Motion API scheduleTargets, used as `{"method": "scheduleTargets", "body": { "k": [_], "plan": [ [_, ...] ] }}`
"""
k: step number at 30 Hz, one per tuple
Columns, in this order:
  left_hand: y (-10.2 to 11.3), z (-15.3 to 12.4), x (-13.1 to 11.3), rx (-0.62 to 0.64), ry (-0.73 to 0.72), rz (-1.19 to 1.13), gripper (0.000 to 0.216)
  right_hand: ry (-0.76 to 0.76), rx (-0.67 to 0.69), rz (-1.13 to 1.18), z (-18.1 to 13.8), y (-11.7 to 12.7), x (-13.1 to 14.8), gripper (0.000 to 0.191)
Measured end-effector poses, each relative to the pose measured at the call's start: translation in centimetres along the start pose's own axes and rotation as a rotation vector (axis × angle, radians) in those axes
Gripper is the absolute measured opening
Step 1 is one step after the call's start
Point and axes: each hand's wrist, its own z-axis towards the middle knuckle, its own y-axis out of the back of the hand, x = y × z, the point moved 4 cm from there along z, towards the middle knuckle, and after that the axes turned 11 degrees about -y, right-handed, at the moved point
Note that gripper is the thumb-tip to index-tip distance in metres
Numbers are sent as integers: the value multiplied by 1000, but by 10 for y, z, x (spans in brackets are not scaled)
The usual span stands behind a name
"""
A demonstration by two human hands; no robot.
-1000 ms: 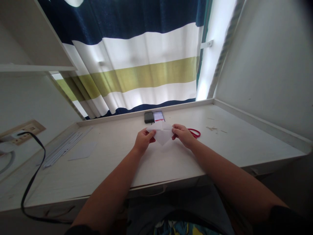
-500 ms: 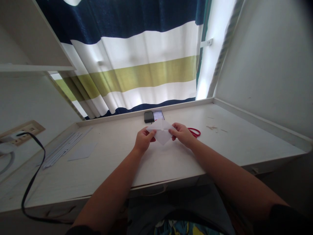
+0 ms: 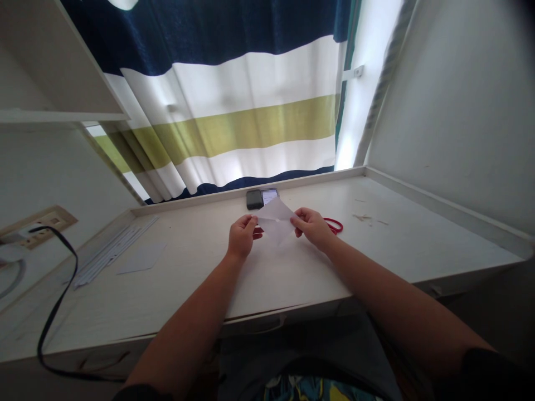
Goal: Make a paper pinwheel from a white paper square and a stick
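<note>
Between my hands is a small white sheet of paper (image 3: 276, 221), held above the desk with one corner pointing away from me. My left hand (image 3: 242, 236) pinches its left corner between thumb and fingers. The right corner is gripped by my right hand (image 3: 310, 227) in the same way. A faint crease or small fold shows near the paper's middle. Just beyond my right hand lie scissors with red handles (image 3: 335, 225), their blades hidden by the hand.
A dark case (image 3: 254, 200) and a pixelated card-like item (image 3: 270, 196) lie at the desk's back edge. Paper strips (image 3: 112, 250) and a loose sheet (image 3: 142, 259) are at left, near a black cable (image 3: 54, 312). Small scraps (image 3: 364, 218) lie on the right of the desk (image 3: 284, 284).
My left hand has shifted slightly left and its thumb has moved outward to the paper's corner. The paper is tilted differently and looks flatter. My right hand has barely moved.
</note>
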Motion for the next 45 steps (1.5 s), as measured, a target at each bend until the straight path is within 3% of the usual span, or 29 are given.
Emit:
{"method": "scheduleTargets", "body": {
  "k": [6,13,19,23,27,32,38,42,45],
  "plan": [
    [1,1,-2,9,-28,21,37,18,-8,-14,3,0,-3,23],
    [-11,-9,-10,208,-32,143,36,46,-7,-112,3,-2,-3,25],
    [-7,-9,-11,159,-74,263,33,40,-82,-346,-1,-1,4,30],
    [5,0,-10,95,-85,340,33,24,-168,-639,0,26,11,27],
    [19,13,-7,92,-72,394,44,-43,-149,-938,2,67,4,22],
    [29,12,7,223,8,408,50,-83,-85,-1152,2,89,-7,17],
    [29,10,17,388,85,417,29,-168,-64,-1247,13,91,-8,18],
    [26,14,9,473,108,453,28,-197,-25,-1216,23,93,-7,17],
    [25,13,-5,616,122,502,29,-207,-2,-1130,27,92,-3,16]
  ]
}}
